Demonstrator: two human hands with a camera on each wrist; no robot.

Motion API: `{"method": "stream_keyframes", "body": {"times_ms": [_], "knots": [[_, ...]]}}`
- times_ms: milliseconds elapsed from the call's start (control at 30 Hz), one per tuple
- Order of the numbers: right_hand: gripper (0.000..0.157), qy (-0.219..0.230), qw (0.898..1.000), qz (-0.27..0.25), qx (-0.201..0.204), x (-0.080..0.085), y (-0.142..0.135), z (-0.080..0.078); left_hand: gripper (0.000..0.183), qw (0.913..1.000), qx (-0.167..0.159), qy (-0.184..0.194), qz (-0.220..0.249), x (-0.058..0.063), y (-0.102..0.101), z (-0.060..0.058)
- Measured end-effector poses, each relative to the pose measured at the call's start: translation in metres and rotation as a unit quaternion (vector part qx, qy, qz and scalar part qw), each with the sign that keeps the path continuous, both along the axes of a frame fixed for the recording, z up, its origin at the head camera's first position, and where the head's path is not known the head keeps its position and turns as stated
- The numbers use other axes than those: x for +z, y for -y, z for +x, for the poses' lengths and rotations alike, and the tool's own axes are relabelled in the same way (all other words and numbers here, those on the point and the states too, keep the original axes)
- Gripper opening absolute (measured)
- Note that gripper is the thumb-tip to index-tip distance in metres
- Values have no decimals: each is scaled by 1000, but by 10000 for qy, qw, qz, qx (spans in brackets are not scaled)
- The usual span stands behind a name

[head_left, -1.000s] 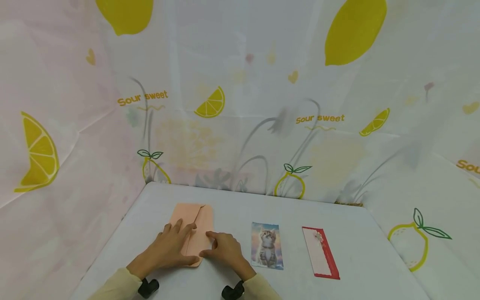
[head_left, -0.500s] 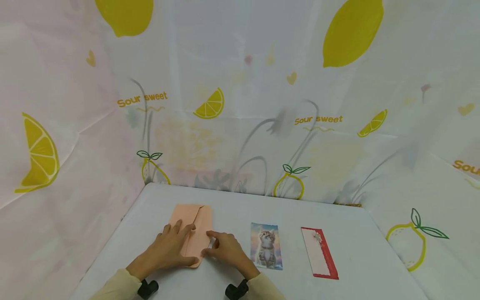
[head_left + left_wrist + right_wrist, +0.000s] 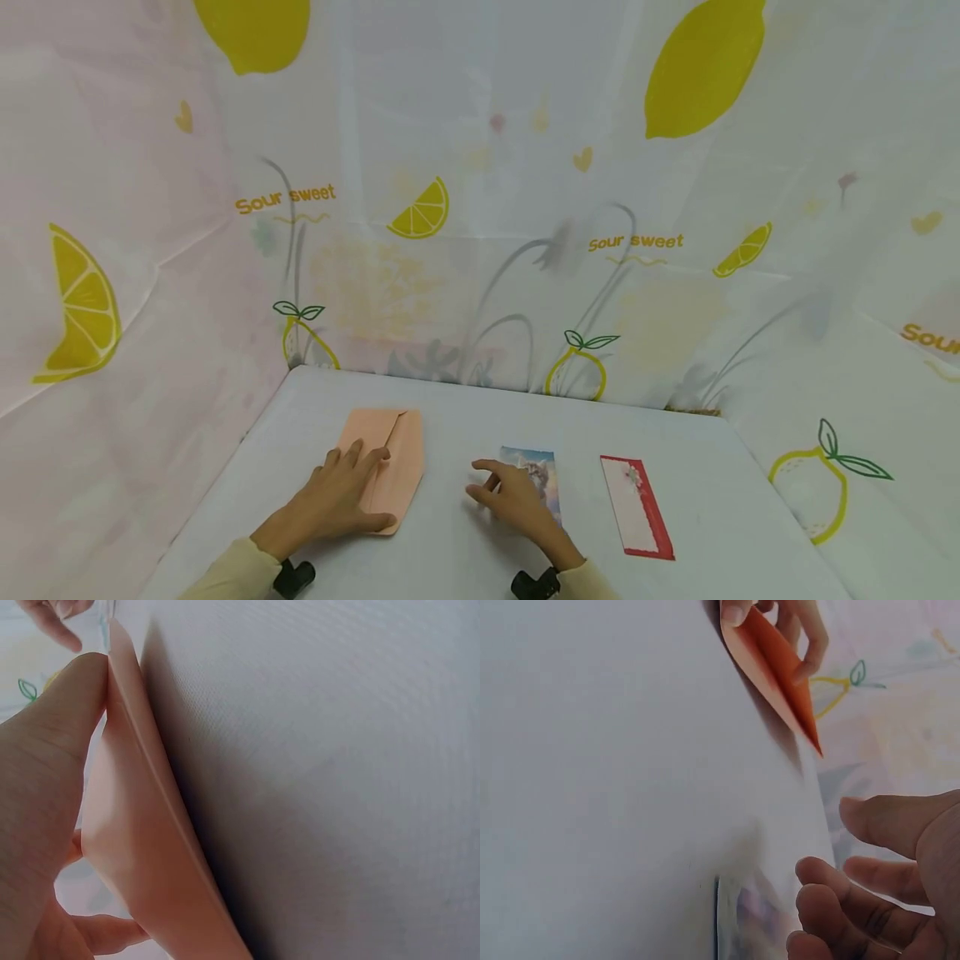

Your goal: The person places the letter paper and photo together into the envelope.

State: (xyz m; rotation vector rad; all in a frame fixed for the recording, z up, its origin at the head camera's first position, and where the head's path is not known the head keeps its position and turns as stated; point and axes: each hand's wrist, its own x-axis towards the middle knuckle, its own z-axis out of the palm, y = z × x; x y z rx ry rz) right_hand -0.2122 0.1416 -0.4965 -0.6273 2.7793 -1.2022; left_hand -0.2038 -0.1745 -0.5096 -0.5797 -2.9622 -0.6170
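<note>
A peach paper envelope (image 3: 408, 458) lies at the left of the white table. My left hand (image 3: 333, 496) rests on it with fingers spread, the thumb at its near end. From the left wrist, the envelope (image 3: 150, 817) runs past the thumb close to the tabletop. My right hand (image 3: 519, 500) hovers over the left part of a kitten picture card (image 3: 547, 479), holding nothing. In the right wrist view the fingers of that right hand (image 3: 885, 877) are loosely bent and apart, above the blurred card (image 3: 754, 922).
To the right lies a slim red and white card (image 3: 637, 508) with a small flower-like ornament. Lemon-printed cloth (image 3: 465, 275) hangs behind and beside the table (image 3: 720, 517). Each wrist wears a black camera (image 3: 536, 585).
My right hand has left the envelope's right edge and moved right, over the kitten card, its fingers spreading apart. The left hand stays on the envelope.
</note>
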Motion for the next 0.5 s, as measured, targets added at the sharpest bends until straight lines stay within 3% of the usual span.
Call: {"method": "stream_keyframes", "body": {"times_ms": [267, 500], "knots": [[42, -168, 9981, -8, -589, -7, -53, 3, 93, 10000, 23, 70, 36, 0, 1, 0], [37, -184, 9892, 222, -1435, -8, -85, 18, 93, 9998, -54, 107, 135, 3, 1, 2]]}}
